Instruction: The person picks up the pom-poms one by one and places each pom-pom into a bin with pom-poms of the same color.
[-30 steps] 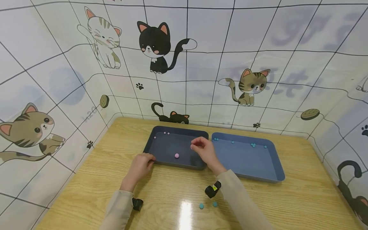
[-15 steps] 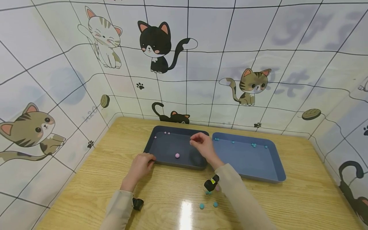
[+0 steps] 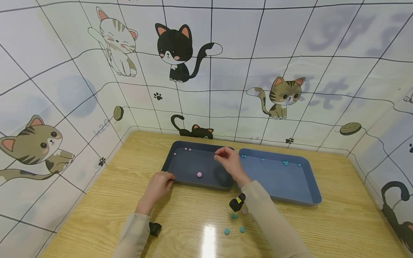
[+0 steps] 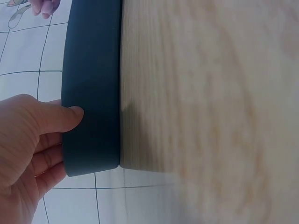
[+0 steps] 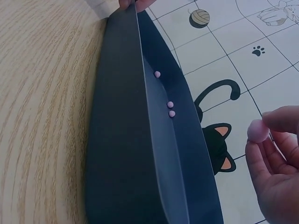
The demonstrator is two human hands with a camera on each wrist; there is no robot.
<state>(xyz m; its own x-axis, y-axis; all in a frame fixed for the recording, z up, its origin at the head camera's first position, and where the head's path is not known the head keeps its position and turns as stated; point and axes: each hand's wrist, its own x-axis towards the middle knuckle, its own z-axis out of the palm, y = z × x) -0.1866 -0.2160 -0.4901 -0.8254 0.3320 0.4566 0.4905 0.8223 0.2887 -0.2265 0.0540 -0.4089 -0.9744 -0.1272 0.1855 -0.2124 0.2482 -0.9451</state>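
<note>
My left hand point(image 3: 158, 188) grips the front left rim of the dark tray point(image 3: 193, 183), thumb on the outer wall and fingers inside it in the left wrist view. Above the right part of that tray, my right hand point(image 3: 230, 163) pinches a pink ball point(image 5: 258, 131) between thumb and fingertips. A larger-looking pink ball point(image 3: 199, 175) lies near the tray's front wall. Three small pink balls, one of them the left ball point(image 3: 175, 154), lie toward its back left; the right wrist view shows them along the far wall.
To the right stands a blue tray point(image 3: 280, 182) with several small teal balls point(image 3: 285, 163) near its back wall. On the wooden table in front lie several teal balls point(image 3: 227, 231) and a pink ball point(image 3: 244, 211), partly by the right sleeve. A cat-print wall covering point(image 3: 226, 79) surrounds the table.
My right hand has risen slightly and drawn back over the dark tray, and its forearm has uncovered small teal and pink balls on the table. My left hand stays on the rim.
</note>
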